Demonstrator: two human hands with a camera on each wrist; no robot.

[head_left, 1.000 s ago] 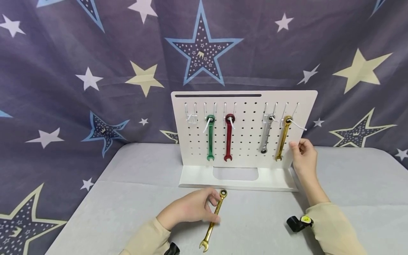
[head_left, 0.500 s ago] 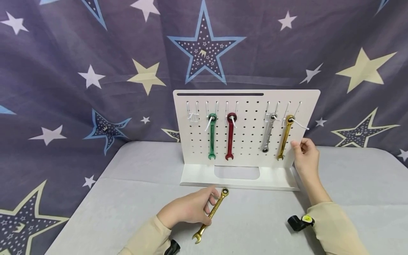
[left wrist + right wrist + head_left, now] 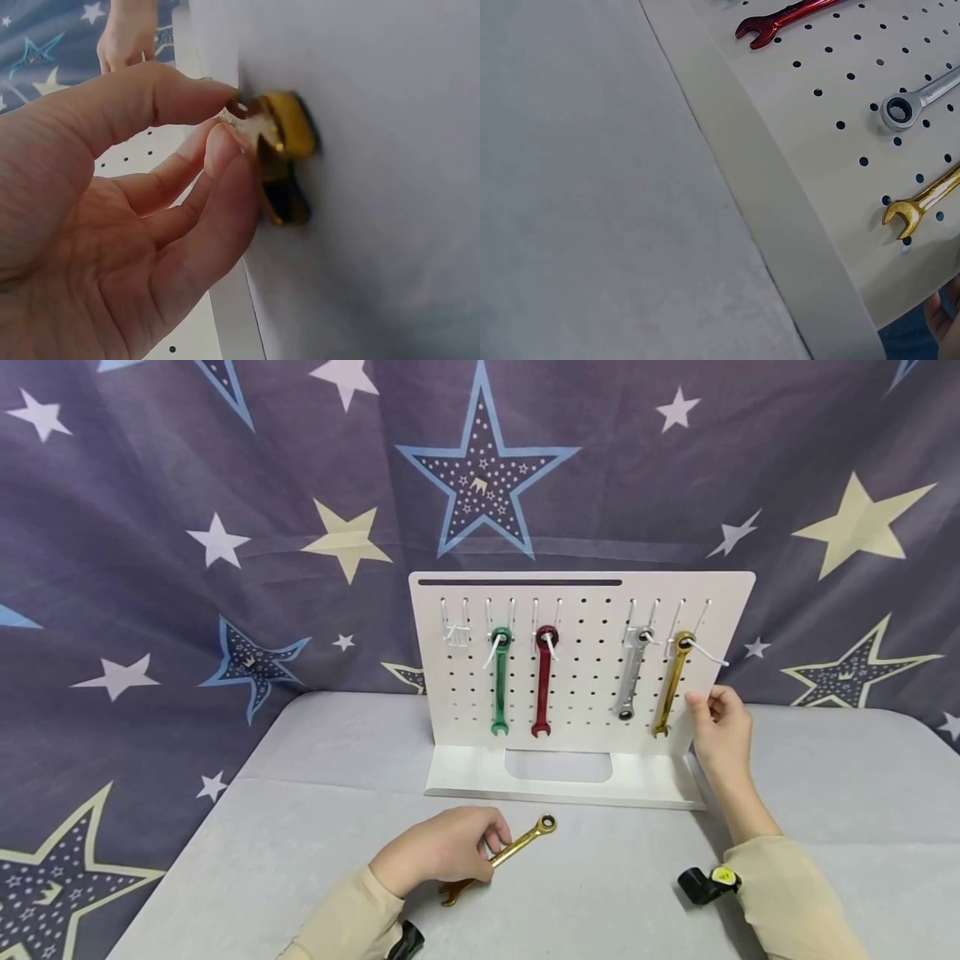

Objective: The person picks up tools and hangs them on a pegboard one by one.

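Note:
In the head view my left hand [image 3: 442, 850] pinches a gold combination wrench [image 3: 521, 842] between thumb and fingers, in front of the white pegboard [image 3: 697, 583]. The wrench slants with its ring end up to the right; its open end [image 3: 289, 127] shows blurred in the left wrist view. My right hand [image 3: 726, 739] grips the pegboard's right edge, thumb on the front. Its other fingers are partly hidden behind the board. Nearest to it hangs a second gold wrench [image 3: 671, 685], ring end up; its open end [image 3: 909, 214] appears in the right wrist view.
A green wrench [image 3: 500, 685], a red wrench [image 3: 543, 685] and a silver wrench [image 3: 633, 677] hang on white hooks; the silver one's lower ring end [image 3: 900, 111] faces down. Another white hook [image 3: 456, 635] sits at far left. The board's base [image 3: 465, 772] rests on the grey tabletop [image 3: 600, 893].
The gold wrench in my left hand has turned clockwise from steep to slanted: its ring end moved right, its open end left and up. My right hand still holds the board's edge.

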